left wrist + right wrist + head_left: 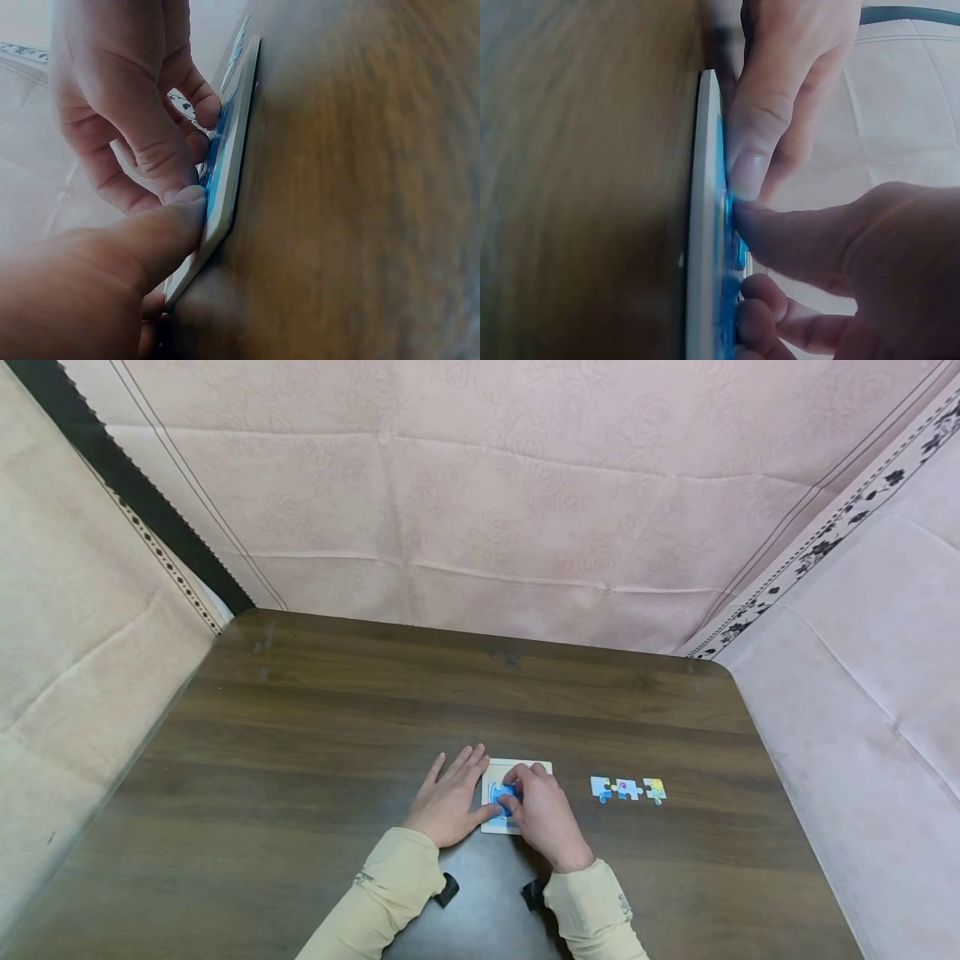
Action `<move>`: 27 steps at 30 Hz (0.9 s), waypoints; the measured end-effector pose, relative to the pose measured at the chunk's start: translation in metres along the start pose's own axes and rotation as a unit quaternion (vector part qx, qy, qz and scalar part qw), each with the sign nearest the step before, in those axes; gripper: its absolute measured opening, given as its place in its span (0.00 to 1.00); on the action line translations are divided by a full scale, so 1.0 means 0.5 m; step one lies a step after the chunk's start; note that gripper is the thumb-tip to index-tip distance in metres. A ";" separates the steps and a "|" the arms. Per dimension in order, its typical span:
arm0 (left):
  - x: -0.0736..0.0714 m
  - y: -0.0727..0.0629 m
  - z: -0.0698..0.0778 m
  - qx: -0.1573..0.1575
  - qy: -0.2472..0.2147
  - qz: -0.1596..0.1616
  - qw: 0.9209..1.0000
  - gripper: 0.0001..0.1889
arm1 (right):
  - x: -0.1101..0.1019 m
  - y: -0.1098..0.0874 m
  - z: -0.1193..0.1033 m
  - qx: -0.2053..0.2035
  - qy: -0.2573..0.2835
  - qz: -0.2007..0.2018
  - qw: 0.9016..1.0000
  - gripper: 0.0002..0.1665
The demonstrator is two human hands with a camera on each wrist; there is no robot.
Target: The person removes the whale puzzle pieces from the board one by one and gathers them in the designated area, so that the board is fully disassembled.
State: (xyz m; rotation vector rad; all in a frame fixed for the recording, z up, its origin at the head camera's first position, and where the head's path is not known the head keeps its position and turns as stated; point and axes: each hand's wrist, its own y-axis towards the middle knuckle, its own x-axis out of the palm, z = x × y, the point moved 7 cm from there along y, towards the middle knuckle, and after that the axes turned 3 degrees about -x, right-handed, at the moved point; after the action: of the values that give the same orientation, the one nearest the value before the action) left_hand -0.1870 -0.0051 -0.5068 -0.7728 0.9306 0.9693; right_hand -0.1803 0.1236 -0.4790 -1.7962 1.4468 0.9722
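Note:
A small white puzzle tray [517,762] lies on the table with blue pieces inside it. My left hand [448,802] rests along its left edge, fingers straight and spread. The left thumb [161,232] reaches over the rim and presses the blue part. From the right, my right hand [549,817] leans over the tray with bent fingers. Its thumb and fingers pinch a blue puzzle piece [739,256] low over the tray's surface. Both thumb tips meet at the blue area in the right wrist view. The right hand covers much of the tray.
Right of the tray, three puzzle pieces lie in a row: a blue-white one [601,788], a middle one [627,789] with pink, and a yellowish one [655,788]. The brown wooden table [300,760] is bordered by pale patterned cloth [465,510] behind and at both sides.

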 end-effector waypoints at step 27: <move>0.001 -0.001 -0.001 -0.002 -0.001 0.001 1.000 0.43 | -0.001 -0.010 0.021 0.031 0.154 -0.030 0.987 0.05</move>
State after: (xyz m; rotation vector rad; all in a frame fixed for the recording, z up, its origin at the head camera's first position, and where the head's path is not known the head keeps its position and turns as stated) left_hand -0.1866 -0.0056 -0.5072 -0.7744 0.9272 0.9742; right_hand -0.1770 0.1336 -0.4840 -1.9968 1.5753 0.6316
